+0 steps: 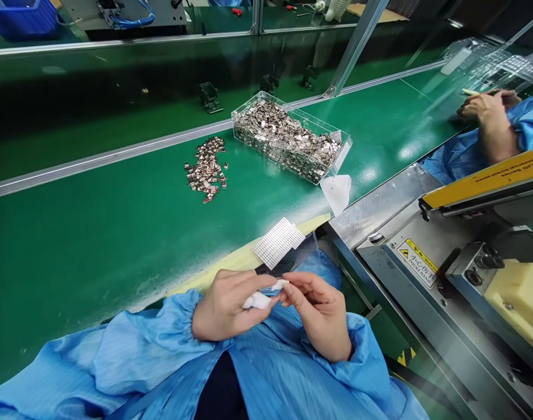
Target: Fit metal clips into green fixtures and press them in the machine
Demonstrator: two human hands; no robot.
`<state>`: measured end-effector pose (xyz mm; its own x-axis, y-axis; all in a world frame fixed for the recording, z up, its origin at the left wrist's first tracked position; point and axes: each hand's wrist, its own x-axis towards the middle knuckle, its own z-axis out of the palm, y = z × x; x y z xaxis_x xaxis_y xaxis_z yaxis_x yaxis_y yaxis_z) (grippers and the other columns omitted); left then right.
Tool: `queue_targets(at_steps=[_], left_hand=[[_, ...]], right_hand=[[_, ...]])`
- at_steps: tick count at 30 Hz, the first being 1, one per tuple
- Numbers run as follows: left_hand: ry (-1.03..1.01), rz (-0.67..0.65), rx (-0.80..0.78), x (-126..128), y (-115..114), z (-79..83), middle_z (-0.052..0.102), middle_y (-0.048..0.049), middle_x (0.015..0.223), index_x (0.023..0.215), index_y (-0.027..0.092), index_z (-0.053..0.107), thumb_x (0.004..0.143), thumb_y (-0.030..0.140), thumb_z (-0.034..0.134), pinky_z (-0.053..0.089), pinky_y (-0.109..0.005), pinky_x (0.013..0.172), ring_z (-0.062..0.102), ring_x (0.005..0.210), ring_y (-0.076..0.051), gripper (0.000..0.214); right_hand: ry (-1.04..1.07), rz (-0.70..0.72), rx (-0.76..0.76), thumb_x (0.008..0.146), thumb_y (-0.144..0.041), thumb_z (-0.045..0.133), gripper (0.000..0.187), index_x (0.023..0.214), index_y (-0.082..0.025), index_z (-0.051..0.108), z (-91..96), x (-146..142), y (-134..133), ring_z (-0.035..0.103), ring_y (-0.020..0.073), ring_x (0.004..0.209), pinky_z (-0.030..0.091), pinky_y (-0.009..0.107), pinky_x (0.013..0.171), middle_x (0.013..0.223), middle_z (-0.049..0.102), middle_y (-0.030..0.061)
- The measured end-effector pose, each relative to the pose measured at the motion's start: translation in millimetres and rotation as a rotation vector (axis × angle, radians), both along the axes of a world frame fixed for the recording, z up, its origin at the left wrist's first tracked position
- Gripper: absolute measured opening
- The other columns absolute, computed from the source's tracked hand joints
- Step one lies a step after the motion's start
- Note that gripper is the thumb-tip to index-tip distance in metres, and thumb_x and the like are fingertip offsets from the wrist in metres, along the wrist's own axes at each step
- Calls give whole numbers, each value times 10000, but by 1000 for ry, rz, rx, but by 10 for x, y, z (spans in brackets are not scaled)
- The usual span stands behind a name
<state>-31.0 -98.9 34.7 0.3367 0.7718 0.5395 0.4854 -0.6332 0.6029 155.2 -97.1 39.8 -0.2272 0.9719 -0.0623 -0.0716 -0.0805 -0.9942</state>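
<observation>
My left hand point(235, 304) is closed, its thumb and fingers pressed around a crumpled white piece point(258, 300) that looks like tissue or soft cloth. Close beside it, my right hand point(321, 312) pinches at the white end between the two hands; the fingertips partly hide what is there. Both hands are in front of my blue smock, just below the table edge. Just beyond them lies a flat sheet of small silver rectangles point(278, 242) in a grid, partly over the yellow strip point(209, 274) along the edge.
A clear box point(293, 137) full of small metal parts stands on the green table point(95, 239). To its left is a loose pile of similar parts point(206, 169). A white scrap point(337, 192) lies nearby. On the right are a machine point(406, 274) and a co-worker's hands point(489, 116).
</observation>
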Motion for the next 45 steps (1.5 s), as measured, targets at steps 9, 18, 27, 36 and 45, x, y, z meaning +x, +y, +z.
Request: queue_targets(at_steps=[9, 18, 27, 36, 45], left_hand=[[-162, -21, -151, 30, 10, 6, 687, -9, 691, 980, 158, 649, 877, 121, 594, 416, -194, 510, 593, 526, -92, 122], [-197, 38, -119, 30, 0, -8, 676, 19, 682, 1036, 176, 625, 875, 183, 635, 424, -178, 507, 581, 509, -79, 161], [-228, -18, -253, 40, -7, 20, 658, 0, 654, 911, 159, 671, 892, 163, 588, 414, -196, 507, 556, 522, -89, 85], [-487, 74, -534, 81, -48, -6, 657, -17, 621, 817, 140, 712, 861, 318, 667, 414, -186, 488, 537, 520, -93, 188], [-426, 84, -489, 61, -69, 20, 688, -17, 645, 760, 152, 686, 843, 209, 661, 459, -176, 522, 609, 551, -102, 104]], right_hand=[[-99, -19, 126, 871, -215, 696, 88, 955, -229, 715, 23, 11, 20, 665, 159, 664, 546, 260, 615, 768, 715, 22], [-35, 38, 100, 864, -218, 694, 29, 891, -213, 700, 47, 30, 53, 613, 149, 669, 504, 252, 597, 806, 686, 29], [-22, 14, 169, 826, -197, 732, 92, 907, -241, 741, 57, -38, 63, 601, 161, 694, 511, 272, 635, 796, 680, 28], [78, -37, 227, 835, -216, 743, 112, 905, -297, 773, 35, -203, 59, 642, 204, 903, 547, 335, 795, 936, 689, 54], [-30, 262, 313, 923, -451, 585, 167, 886, -410, 743, 818, 265, -173, 627, 203, 470, 530, 317, 473, 555, 668, 5]])
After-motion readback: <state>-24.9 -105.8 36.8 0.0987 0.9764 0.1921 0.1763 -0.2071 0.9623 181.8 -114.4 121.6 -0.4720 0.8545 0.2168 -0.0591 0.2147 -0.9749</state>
